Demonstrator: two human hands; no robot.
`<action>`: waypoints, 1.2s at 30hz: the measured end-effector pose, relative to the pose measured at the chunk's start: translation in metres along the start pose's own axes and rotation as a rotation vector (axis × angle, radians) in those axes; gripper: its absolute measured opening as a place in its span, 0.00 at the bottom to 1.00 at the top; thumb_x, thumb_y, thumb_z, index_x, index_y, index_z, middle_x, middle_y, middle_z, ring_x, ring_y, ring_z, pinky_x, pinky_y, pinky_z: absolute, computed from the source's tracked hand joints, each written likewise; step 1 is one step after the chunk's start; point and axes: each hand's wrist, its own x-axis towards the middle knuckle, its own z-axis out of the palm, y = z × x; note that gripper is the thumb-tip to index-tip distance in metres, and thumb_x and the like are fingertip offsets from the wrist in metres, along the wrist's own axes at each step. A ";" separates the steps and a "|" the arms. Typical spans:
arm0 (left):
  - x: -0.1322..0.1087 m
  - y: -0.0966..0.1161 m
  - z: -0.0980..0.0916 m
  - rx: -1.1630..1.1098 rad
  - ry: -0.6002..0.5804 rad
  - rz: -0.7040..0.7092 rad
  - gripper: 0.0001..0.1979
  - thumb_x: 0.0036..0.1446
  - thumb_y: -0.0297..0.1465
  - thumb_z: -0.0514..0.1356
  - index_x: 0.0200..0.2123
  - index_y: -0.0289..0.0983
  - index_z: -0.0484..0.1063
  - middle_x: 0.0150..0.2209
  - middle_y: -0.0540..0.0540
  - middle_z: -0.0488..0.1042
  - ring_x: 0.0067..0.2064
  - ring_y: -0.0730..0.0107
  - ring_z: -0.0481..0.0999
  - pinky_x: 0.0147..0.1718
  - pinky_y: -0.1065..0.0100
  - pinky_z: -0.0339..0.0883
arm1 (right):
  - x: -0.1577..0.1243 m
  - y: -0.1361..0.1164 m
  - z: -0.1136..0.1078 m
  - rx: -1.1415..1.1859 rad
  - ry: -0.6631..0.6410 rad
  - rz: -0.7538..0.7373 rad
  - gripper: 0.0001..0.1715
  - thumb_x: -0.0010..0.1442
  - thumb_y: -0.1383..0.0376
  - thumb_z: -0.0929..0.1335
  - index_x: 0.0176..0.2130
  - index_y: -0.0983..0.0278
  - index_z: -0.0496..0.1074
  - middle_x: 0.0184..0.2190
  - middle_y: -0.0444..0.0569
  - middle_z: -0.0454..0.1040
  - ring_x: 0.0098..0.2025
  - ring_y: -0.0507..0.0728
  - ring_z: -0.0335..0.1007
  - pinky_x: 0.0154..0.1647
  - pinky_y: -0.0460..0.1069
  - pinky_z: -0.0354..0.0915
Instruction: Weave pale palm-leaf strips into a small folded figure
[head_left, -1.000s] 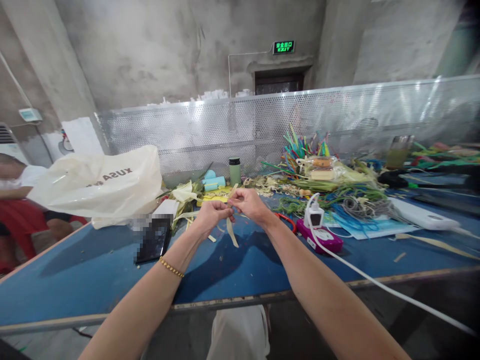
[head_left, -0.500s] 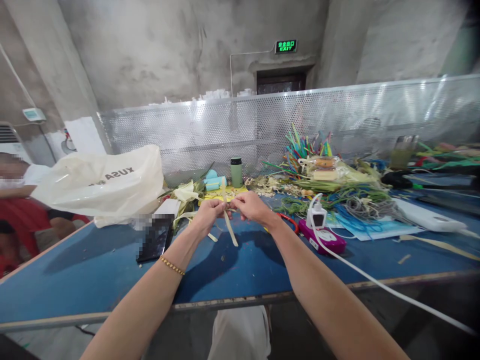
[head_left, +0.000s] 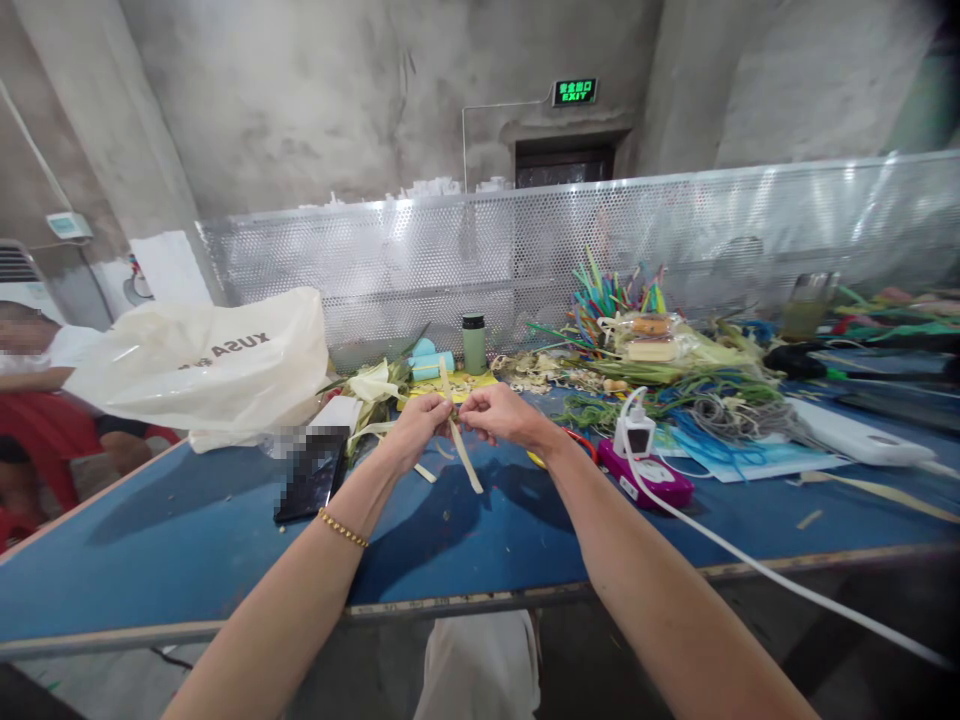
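Note:
My left hand is closed in a pinch on pale, flat plant-fibre strips, above the blue table. One long strip passes between my hands, its upper end rising past my fingertips and its lower end hanging toward me. A shorter strip end shows below my left hand. My right hand meets the strips from the other side, thumb and forefinger pinched at the crossing. My fingers hide how the strips cross there.
Beyond my hands stand a green bottle and blue rolls. A phone and a white plastic bag lie left. To the right are a purple power strip, its white cable and tangled cords.
The long strip's upper end has tilted slightly left and its lower end slightly right. My right hand's lower fingers have spread a little. Both hands stay at the crossing.

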 end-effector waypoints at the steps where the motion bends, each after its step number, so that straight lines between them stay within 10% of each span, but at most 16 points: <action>1: -0.001 0.001 -0.001 -0.018 -0.029 -0.009 0.13 0.47 0.37 0.65 0.21 0.34 0.69 0.20 0.48 0.71 0.22 0.74 0.67 0.26 0.70 0.61 | 0.000 -0.001 0.000 -0.017 0.014 0.005 0.04 0.51 0.69 0.68 0.25 0.66 0.69 0.14 0.40 0.66 0.14 0.47 0.61 0.14 0.42 0.58; 28: -0.001 0.004 -0.004 0.047 0.008 -0.053 0.09 0.41 0.27 0.67 0.19 0.31 0.70 0.19 0.48 0.71 0.22 0.75 0.69 0.27 0.70 0.64 | 0.000 -0.001 -0.003 -0.340 0.056 -0.215 0.04 0.52 0.74 0.66 0.29 0.69 0.72 0.21 0.43 0.69 0.24 0.48 0.63 0.26 0.43 0.56; 36: 0.002 -0.002 -0.008 0.150 0.011 0.068 0.14 0.40 0.33 0.70 0.27 0.33 0.69 0.21 0.50 0.71 0.25 0.74 0.69 0.27 0.71 0.62 | 0.001 -0.003 0.005 -0.130 0.105 -0.095 0.08 0.58 0.65 0.64 0.29 0.66 0.68 0.18 0.42 0.69 0.14 0.47 0.61 0.14 0.42 0.55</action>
